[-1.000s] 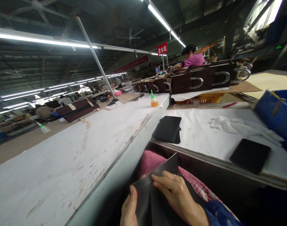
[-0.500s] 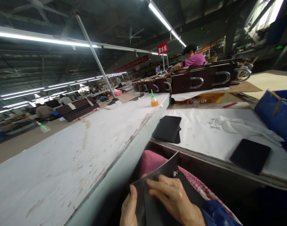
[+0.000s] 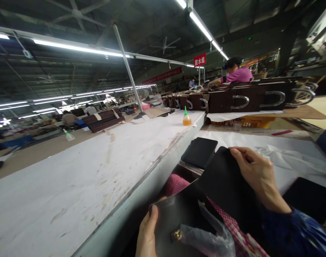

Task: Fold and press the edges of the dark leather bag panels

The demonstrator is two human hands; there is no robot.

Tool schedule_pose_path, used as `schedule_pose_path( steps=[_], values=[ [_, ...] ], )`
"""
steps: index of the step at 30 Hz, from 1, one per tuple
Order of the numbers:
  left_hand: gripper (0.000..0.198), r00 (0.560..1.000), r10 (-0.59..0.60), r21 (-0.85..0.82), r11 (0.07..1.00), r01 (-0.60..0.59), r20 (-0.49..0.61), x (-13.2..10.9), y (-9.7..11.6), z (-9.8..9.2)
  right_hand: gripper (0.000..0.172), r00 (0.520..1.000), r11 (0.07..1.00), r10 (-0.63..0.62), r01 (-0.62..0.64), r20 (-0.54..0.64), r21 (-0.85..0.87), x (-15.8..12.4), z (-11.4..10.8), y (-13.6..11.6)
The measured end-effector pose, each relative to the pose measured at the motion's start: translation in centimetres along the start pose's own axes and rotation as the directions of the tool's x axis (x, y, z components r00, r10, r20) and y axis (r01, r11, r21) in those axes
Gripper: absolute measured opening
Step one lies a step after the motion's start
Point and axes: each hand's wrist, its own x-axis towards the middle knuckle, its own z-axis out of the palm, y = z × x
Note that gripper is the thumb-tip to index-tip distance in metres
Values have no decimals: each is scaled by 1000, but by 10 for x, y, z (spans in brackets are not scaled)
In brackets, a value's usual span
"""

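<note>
My left hand [image 3: 147,232] grips the edge of a dark handbag [image 3: 165,214] on my lap, thumb on top. A gold metal fitting [image 3: 177,234] and a handle wrapped in clear plastic [image 3: 205,240] show on the bag. In my right hand [image 3: 259,175] is the upper corner of a thin black panel [image 3: 224,175], pinched between thumb and fingers. The panel stands raised above the bag; whether the two are joined I cannot tell. A stack of black panels [image 3: 199,151] lies just beyond, and another black panel [image 3: 310,198] rests right of my right forearm.
A long white-covered table [image 3: 85,178] runs along the left. On it stands a bottle of amber liquid with a green nozzle [image 3: 187,119]. A row of dark bags with wrapped handles [image 3: 224,100] stands behind, where a person in pink [image 3: 240,75] works. A crumpled white cloth [image 3: 288,157] lies at right.
My right hand has moved from the bag's surface up and right, lifting the black panel by its corner. The bag's fitting and wrapped handle now show. The view has shifted left.
</note>
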Motion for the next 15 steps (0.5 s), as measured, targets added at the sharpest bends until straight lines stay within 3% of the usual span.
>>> schedule_pose_path(
  steps=[4,6,8,10,12,13,15],
  values=[
    [57,967,253,303,920,-248,21,9,-7,-5,49,987,978,-153,146,-38,-149,55,0,20],
    [52,924,382,404,846,-348,-5,14,-14,-6,47,973,963,-228,229,22,-143,61,13,23],
    [47,898,440,465,796,-386,-7,18,-19,-7,43,936,939,-324,336,136,-69,45,31,17],
    [44,894,448,524,759,-387,11,22,-21,-9,40,833,889,-454,446,317,102,12,52,0],
    [43,896,444,565,733,-377,21,24,-22,-12,36,635,800,-599,496,487,337,-29,69,-24],
    [42,901,433,581,725,-370,32,25,-23,-14,36,545,757,-653,488,526,434,-48,75,-35],
    [39,918,393,612,715,-338,49,27,-24,-21,38,437,711,-703,447,561,543,-80,84,-52]
  ],
)
